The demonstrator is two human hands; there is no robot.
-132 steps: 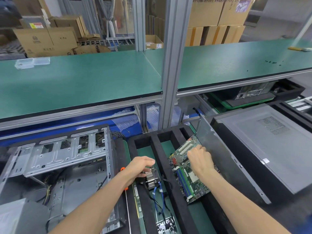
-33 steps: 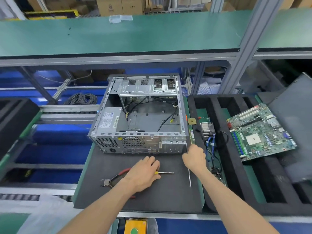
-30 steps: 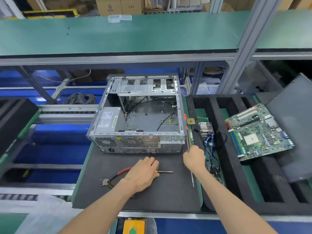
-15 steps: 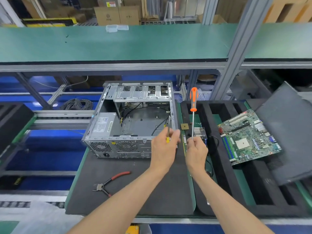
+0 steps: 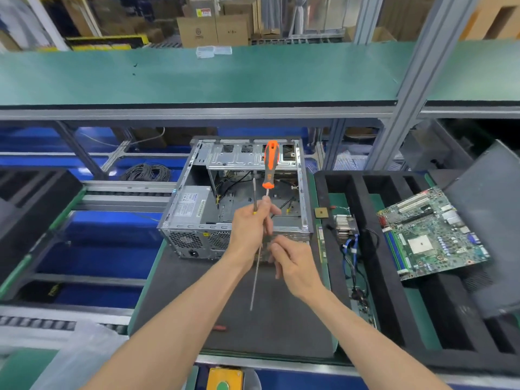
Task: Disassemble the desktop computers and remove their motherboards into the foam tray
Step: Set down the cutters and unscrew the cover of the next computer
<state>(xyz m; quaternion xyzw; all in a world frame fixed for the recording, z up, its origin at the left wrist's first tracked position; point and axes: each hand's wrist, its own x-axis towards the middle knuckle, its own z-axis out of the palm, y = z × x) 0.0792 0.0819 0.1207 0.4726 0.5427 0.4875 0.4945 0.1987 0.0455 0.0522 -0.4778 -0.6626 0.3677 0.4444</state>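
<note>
Both screwdrivers in one hand, over the open case

Left hand (image 5: 251, 226) grips orange screwdriver (image 5: 270, 164) by its shaft, handle up, w/ a second thin screwdriver (image 5: 255, 197) alongside. Right hand (image 5: 294, 265) just below, fingers loosely curled near the long shaft (contact unclear). Motherboard (image 5: 430, 233) lies tilted across foam tray (image 5: 361, 220), right of computer case (image 5: 247, 192).

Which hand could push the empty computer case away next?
Probably the right hand: it seems free, just in front of the computer case. The left hand grips the orange screwdriver and a smaller screwdriver.
</note>
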